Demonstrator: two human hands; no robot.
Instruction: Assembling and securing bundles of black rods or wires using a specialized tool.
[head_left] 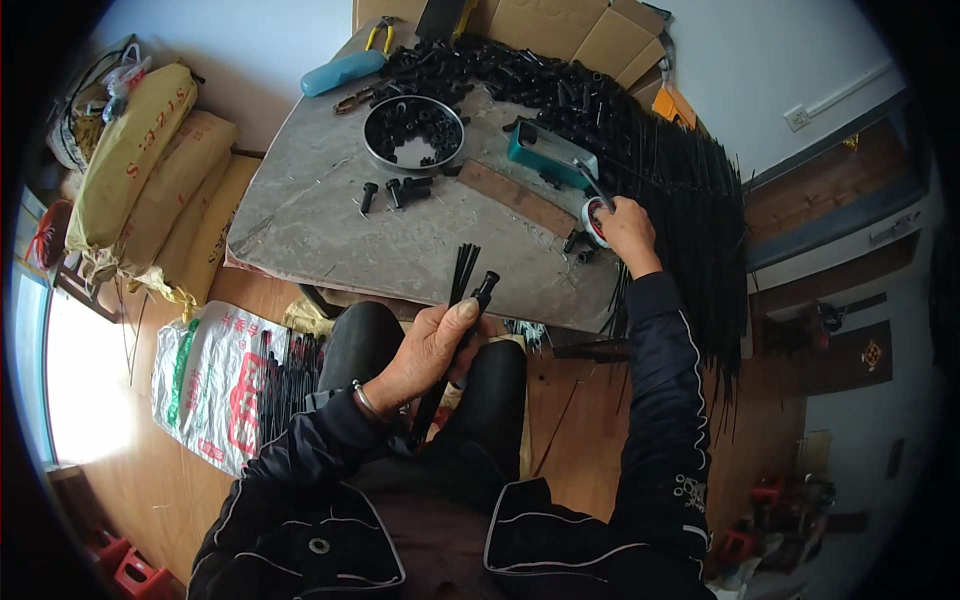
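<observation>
My left hand [432,348] is closed over my lap around a bundle of thin black rods [464,268]. A black tubular fitting [486,288] with a flared end sticks up by its thumb. At the table's right side my right hand [628,232] is closed around a short dark stick [598,184] whose upper end slants up and left. Its lower end is hidden by the fingers. Beside those fingers stands a small round white-and-red tin [594,222]. What the tin holds cannot be made out.
The grey table [300,190] bears a round metal tray [372,150] of small black parts, a teal box [540,150], a wooden strip [515,198] and piled black fittings [560,88]. Long black rods [690,220] hang over its right edge. Full sacks [140,160] lean at the left.
</observation>
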